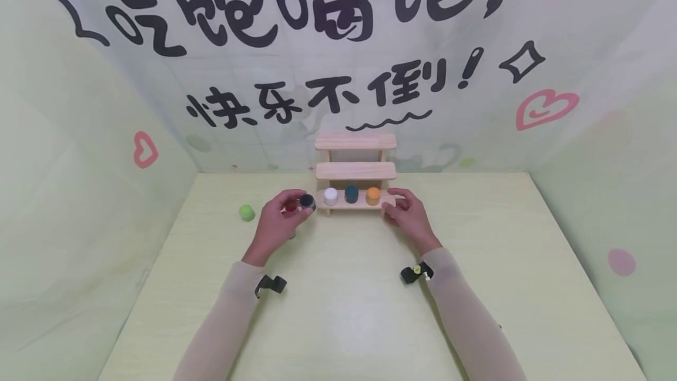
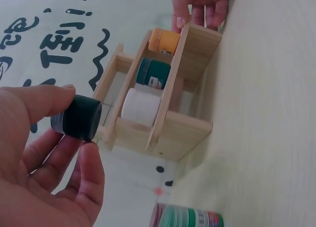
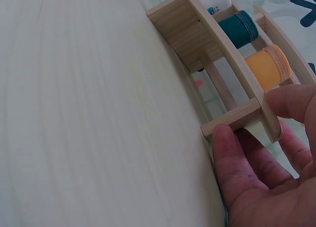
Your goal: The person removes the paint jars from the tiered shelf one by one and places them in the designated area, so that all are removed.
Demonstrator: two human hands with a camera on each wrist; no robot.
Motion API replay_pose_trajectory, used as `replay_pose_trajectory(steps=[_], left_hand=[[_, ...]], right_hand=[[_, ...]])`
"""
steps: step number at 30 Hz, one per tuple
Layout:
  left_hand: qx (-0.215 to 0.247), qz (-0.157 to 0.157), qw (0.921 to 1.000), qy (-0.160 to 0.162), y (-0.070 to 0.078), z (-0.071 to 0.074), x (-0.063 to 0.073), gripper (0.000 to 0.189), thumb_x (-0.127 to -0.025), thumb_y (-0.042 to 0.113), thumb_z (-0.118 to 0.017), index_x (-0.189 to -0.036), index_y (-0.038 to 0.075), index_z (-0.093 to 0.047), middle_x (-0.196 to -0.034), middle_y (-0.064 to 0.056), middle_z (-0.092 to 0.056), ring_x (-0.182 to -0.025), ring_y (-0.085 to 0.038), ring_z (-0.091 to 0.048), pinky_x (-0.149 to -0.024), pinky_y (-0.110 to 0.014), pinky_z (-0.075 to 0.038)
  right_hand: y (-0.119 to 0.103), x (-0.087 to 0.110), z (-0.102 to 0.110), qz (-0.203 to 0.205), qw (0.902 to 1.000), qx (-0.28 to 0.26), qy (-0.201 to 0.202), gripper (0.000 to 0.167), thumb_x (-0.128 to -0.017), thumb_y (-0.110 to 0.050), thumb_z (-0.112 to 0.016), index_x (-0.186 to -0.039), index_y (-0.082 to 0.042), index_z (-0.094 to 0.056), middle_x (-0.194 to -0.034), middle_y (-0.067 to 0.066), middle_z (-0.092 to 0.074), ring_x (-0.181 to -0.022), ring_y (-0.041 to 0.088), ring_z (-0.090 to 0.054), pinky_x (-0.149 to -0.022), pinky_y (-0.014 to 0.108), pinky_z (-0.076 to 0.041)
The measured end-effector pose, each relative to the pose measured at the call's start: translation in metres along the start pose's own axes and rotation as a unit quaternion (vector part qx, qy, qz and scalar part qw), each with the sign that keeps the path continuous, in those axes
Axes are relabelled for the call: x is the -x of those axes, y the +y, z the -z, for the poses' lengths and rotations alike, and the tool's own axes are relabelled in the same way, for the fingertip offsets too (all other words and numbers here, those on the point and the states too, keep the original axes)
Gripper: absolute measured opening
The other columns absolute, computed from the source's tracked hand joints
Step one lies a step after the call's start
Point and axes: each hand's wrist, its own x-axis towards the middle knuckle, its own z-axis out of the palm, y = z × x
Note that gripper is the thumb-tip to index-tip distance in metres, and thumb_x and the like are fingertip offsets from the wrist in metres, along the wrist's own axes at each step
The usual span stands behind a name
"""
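Note:
My left hand (image 1: 278, 216) pinches a small black paint jar (image 2: 83, 117) between thumb and fingers, held up just left of a three-step wooden rack (image 1: 355, 170). On the rack's lowest step stand a white jar (image 2: 141, 106), a dark green jar (image 2: 153, 73) and an orange jar (image 3: 268, 68), side by side. My right hand (image 1: 408, 219) grips the right end of that step, thumb on top and fingers at its end and underneath. A red jar (image 1: 291, 208) is partly hidden behind my left hand.
A light green jar (image 1: 246, 212) stands on the table (image 1: 338, 322) farther left. Near the lower edge of the left wrist view, jars including a green one (image 2: 177, 217) are partly cut off. A printed cloth wall (image 1: 264, 69) rises directly behind the rack.

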Motion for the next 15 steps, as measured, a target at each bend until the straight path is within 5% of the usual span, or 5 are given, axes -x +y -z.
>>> replay_pose_trajectory(steps=[4, 11, 15], left_hand=[[0.007, 0.001, 1.0000, 0.006, -0.003, 0.010, 0.005, 0.041, -0.093, 0.022, -0.083, -0.132, 0.019, -0.069, -0.116, -0.008, -0.070, -0.106, -0.034, -0.066, -0.082, -0.024, -0.059], [-0.010, 0.020, 0.9994, 0.025, -0.017, 0.030, 0.010, 0.044, -0.093, 0.030, -0.083, -0.133, 0.019, -0.067, -0.125, -0.006, -0.072, -0.113, -0.023, -0.066, -0.083, -0.020, -0.056], [-0.002, 0.037, 0.9988, 0.033, -0.026, 0.041, 0.015, 0.046, -0.094, 0.028, -0.082, -0.135, 0.018, -0.065, -0.124, -0.010, -0.070, -0.101, -0.036, -0.072, -0.075, -0.034, -0.064]], right_hand=[[-0.001, 0.001, 0.000, -0.001, 1.0000, 0.002, -0.001, 0.051, -0.098, -0.017, -0.077, -0.145, -0.015, -0.057, -0.111, 0.009, -0.072, -0.090, 0.013, -0.073, -0.084, 0.029, -0.065], [-0.003, 0.001, 0.000, -0.006, 1.0000, 0.002, -0.002, 0.048, -0.098, -0.018, -0.076, -0.143, -0.018, -0.058, -0.116, 0.013, -0.071, -0.096, 0.020, -0.073, -0.086, 0.031, -0.065], [-0.003, 0.001, 0.001, -0.006, 0.9999, 0.009, -0.005, 0.050, -0.099, -0.020, -0.076, -0.145, -0.018, -0.057, -0.117, 0.013, -0.071, -0.097, 0.021, -0.073, -0.087, 0.031, -0.065]])
